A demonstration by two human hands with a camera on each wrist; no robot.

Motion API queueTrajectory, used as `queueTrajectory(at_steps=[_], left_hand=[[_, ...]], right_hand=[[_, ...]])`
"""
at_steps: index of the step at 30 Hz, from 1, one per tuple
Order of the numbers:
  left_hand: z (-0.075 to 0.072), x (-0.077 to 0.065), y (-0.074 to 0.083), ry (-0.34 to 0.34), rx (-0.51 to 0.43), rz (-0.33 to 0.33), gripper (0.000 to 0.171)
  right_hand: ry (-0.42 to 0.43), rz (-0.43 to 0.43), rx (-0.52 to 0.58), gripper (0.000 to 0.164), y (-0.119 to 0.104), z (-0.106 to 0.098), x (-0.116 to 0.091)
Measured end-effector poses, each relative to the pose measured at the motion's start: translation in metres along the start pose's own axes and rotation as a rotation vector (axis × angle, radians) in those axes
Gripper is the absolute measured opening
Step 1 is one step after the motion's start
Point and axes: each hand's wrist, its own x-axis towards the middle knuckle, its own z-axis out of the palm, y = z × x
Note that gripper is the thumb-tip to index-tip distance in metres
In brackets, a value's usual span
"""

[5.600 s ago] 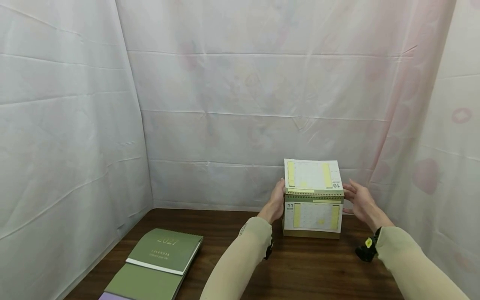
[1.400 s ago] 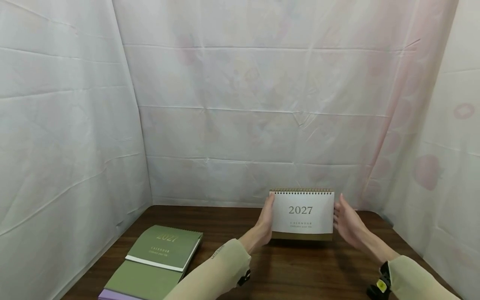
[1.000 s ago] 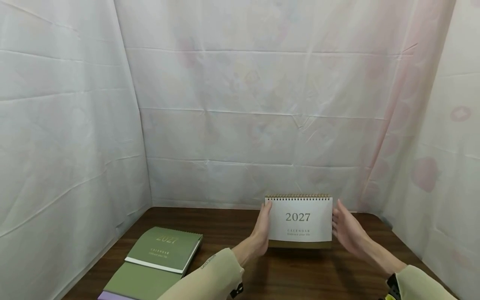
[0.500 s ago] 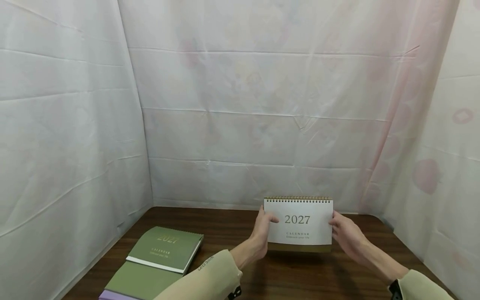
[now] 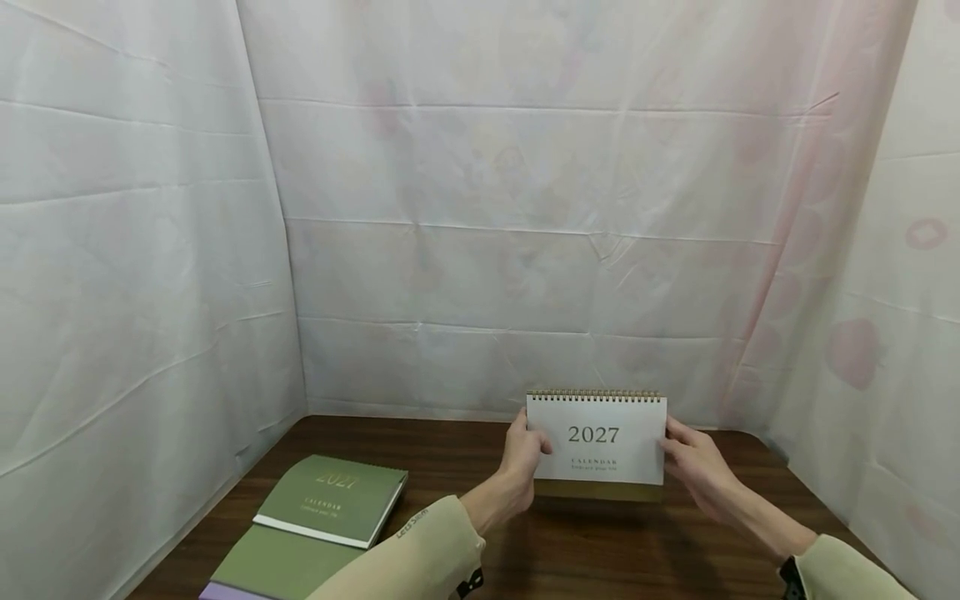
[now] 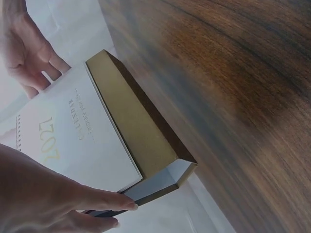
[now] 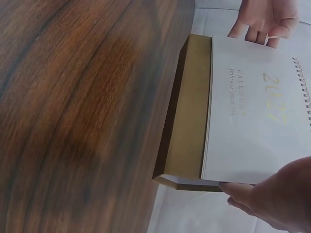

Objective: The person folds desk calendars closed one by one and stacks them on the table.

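Observation:
A spiral-bound desk calendar [image 5: 592, 437] with a white 2027 cover faces me on its gold-brown folded stand [image 7: 187, 121]. The left hand [image 5: 517, 467] grips its left side, thumb over the cover's edge and fingers behind. On the opposite side the right hand [image 5: 697, 467] holds the edge, its thumb at the front. The left wrist view shows the open end of the stand [image 6: 131, 111], with its base close over the wooden table. Both hands' rear fingers are partly hidden by the calendar in the head view.
At the front left, a green 2027 calendar [image 5: 326, 500] lies over another green item [image 5: 281, 562], with a purple edge [image 5: 228, 592] beneath. The brown wooden table [image 5: 450, 450] ends against pale curtains [image 5: 450, 275] at the back and sides.
Several seconds ago the calendar showed months 10 and 11; now its white cover faces front. Since then it has come lower and left in view. The right thumb has closed onto its edge.

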Motion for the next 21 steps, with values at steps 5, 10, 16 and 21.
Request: queueTrajectory(at_steps=[5,10,16,21], left_hand=[[0.001,0.0008,-0.0001,0.035,-0.023,0.003,0.06],[0.0015,0.0015,-0.0017,0.073,-0.055,0.007,0.053],[0.0016,0.0026,-0.0021,0.131,-0.076,-0.011,0.048],[-0.0004,0.004,0.0009,0.161,-0.075,-0.024,0.044]], right_hand=[[0.025,-0.028,-0.037,0.058,-0.0028,-0.0021,0.0022],[0.058,-0.051,-0.074,0.056,-0.005,-0.0032,0.0037],[0.105,-0.052,-0.103,0.054,-0.0074,-0.0026,0.0038],[0.113,-0.063,-0.122,0.053,-0.0081,-0.0028,0.0044]])
